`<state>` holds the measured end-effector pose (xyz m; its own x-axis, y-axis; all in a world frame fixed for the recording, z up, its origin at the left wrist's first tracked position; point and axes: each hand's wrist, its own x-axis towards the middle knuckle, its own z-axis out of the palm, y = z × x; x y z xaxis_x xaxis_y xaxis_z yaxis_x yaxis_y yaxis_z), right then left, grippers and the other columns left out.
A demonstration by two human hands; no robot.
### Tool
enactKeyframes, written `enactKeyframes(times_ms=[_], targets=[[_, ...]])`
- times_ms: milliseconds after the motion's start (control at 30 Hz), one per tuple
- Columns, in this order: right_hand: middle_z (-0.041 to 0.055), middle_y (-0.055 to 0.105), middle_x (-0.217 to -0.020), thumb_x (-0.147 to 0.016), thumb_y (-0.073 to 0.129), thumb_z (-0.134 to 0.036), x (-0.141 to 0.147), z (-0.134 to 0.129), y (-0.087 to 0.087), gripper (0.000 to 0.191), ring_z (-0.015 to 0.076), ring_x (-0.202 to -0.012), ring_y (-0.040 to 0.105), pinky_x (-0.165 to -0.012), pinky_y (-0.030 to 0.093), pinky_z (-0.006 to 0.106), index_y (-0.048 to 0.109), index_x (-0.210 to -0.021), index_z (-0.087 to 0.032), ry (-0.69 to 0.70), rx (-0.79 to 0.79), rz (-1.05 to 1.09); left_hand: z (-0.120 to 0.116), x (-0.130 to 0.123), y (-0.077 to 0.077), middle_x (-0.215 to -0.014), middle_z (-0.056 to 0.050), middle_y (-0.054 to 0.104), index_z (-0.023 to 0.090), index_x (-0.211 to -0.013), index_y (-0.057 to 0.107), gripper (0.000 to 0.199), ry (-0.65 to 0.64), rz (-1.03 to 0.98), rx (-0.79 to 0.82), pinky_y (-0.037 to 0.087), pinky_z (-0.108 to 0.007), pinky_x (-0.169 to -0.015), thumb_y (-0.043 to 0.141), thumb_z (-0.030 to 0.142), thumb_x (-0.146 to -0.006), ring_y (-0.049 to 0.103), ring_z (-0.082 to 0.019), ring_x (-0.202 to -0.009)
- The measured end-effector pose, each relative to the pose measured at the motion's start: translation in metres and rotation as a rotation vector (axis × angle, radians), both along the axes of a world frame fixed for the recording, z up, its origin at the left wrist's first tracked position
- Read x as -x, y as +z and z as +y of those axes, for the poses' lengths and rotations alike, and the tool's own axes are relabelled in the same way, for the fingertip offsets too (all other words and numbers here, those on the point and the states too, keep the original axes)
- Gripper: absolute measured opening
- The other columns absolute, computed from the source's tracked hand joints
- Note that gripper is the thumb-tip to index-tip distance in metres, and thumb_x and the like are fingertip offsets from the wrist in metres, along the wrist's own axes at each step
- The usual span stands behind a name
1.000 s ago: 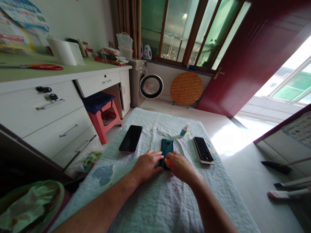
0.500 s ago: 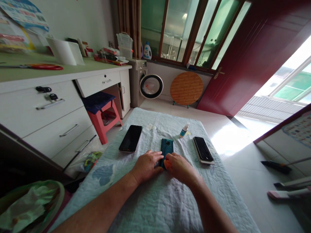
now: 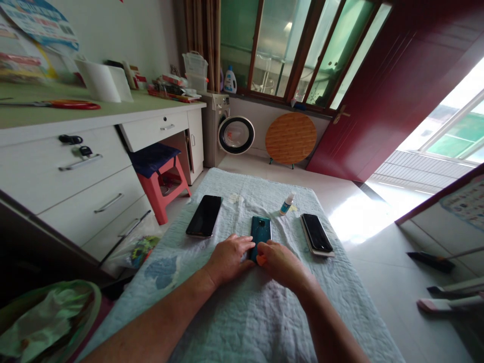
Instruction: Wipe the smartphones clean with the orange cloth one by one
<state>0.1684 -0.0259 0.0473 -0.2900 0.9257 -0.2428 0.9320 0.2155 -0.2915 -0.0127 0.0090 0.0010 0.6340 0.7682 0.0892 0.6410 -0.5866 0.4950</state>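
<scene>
A teal smartphone [image 3: 260,228] lies back up on the quilted cover, its camera block at the far end. My left hand [image 3: 229,257] holds its left side, fingertips on the edge and thumb by the near end. Curled over the phone's lower right part, my right hand [image 3: 282,262] is closed on a small orange cloth [image 3: 261,259], mostly hidden under the fingers. Beyond the phone, to the right, stands a small spray bottle [image 3: 286,205] with a white top. A large black-screened phone [image 3: 204,217] lies to the left, and another black phone [image 3: 317,232] rests on a pale flat piece at right.
The light blue quilted cover [image 3: 212,312] spreads under everything. At left are a white drawer desk [image 3: 102,174], a red stool [image 3: 161,196] and a waste bin [image 3: 96,297]. A washing machine [image 3: 212,126] with its door open and a round wooden tabletop [image 3: 290,138] stand behind.
Very little differs. My right hand has shifted slightly on the phone with the orange cloth; the view has moved a touch. My left hand keeps its place.
</scene>
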Motion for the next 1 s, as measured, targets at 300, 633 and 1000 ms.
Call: enactKeyframes(times_ms=[300, 633, 1000], targets=[[0.0040, 0.062, -0.086, -0.088, 0.048, -0.018, -0.017, 0.001, -0.003, 0.014, 0.0140, -0.076, 0.057, -0.062, 0.030, 0.024, 0.062, -0.089, -0.019, -0.038, 0.016, -0.063, 0.000, -0.001, 0.004, -0.137, -0.006, 0.058, 0.022, -0.124, 0.064, 0.048, 0.018, 0.016, 0.014, 0.043, -0.041, -0.105, 0.070, 0.039, -0.080, 0.055, -0.030, -0.121], [0.0043, 0.061, -0.090, -0.093, 0.044, -0.022, 0.009, -0.005, -0.002, 0.019, 0.0133, -0.074, 0.057, -0.062, 0.031, 0.024, 0.062, -0.100, -0.020, -0.001, -0.046, -0.013, 0.000, -0.001, 0.002, -0.136, -0.006, 0.059, 0.024, -0.121, 0.066, 0.042, 0.005, -0.011, 0.004, 0.043, -0.041, -0.104, 0.064, 0.041, -0.083, 0.057, -0.028, -0.119], [0.0053, 0.058, -0.094, -0.094, 0.041, -0.023, 0.028, -0.008, -0.002, 0.017, 0.0133, -0.074, 0.059, -0.057, 0.026, 0.027, 0.057, -0.100, -0.020, 0.007, -0.072, -0.033, 0.000, 0.001, 0.009, -0.134, -0.009, 0.060, 0.016, -0.141, 0.043, 0.071, -0.004, -0.006, 0.032, 0.047, -0.038, -0.099, 0.059, 0.025, -0.073, 0.058, -0.028, -0.116]])
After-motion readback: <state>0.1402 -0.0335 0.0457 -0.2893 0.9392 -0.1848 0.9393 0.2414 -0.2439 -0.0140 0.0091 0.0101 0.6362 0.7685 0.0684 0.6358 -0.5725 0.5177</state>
